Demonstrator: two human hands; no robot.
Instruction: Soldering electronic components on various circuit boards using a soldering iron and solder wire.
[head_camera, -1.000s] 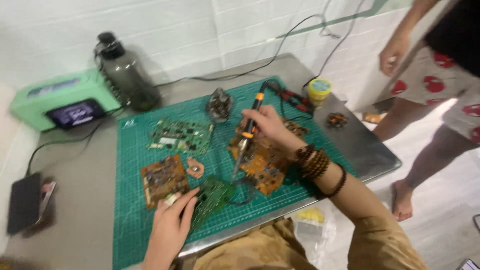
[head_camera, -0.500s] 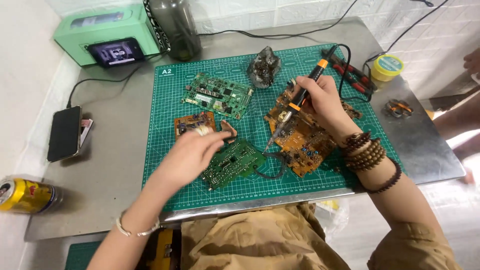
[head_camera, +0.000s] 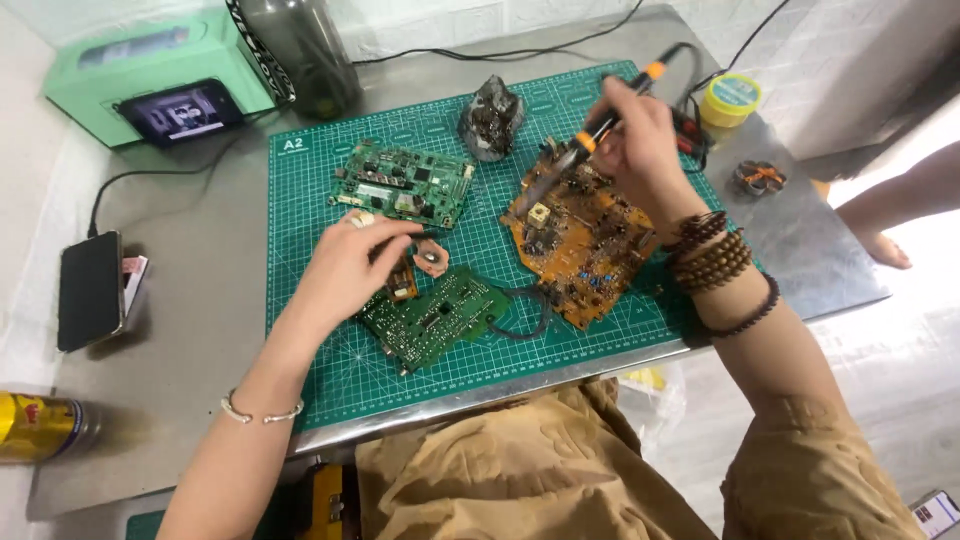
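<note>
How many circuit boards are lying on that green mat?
4: a green board at the back, a large orange board under the soldering iron, a green board at the front, and a small orange board partly hidden under the left hand.

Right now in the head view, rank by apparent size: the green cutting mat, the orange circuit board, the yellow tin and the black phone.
1. Green cutting mat, by far the largest.
2. Orange circuit board, partly under the right hand.
3. Black phone.
4. Yellow tin, smallest, though it sits farther from the camera.
</note>
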